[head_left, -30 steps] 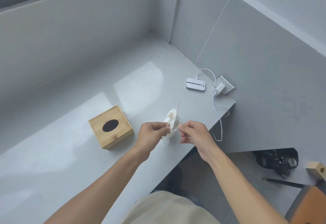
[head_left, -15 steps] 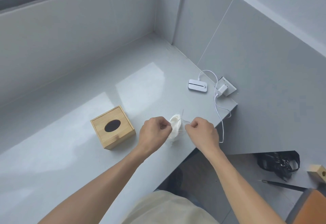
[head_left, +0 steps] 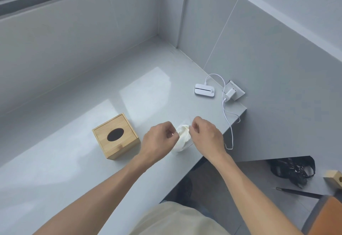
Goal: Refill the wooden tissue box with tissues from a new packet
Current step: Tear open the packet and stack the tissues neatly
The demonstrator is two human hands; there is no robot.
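A small wooden tissue box (head_left: 115, 136) with a dark oval slot on top stands on the grey counter (head_left: 77, 162). To its right a white tissue packet (head_left: 182, 138) in clear wrap rests on the counter near the front edge. My left hand (head_left: 159, 141) pinches the packet's left side with closed fingers. My right hand (head_left: 204, 134) pinches the wrap on its right side at the top. The two hands pull in opposite directions, and they hide much of the packet.
A white power bank (head_left: 204, 90) lies at the back right, cabled to a charger (head_left: 230, 94) in a wall socket; the cable (head_left: 227, 121) hangs over the counter's edge. On the floor to the right are a black bag (head_left: 293, 168), a pen (head_left: 299, 193) and a wooden block (head_left: 334, 178).
Both hands have lowered the packet from mid-air onto the counter. Their grip on the wrap has stayed, with the fingers drawn closer over the packet's top.
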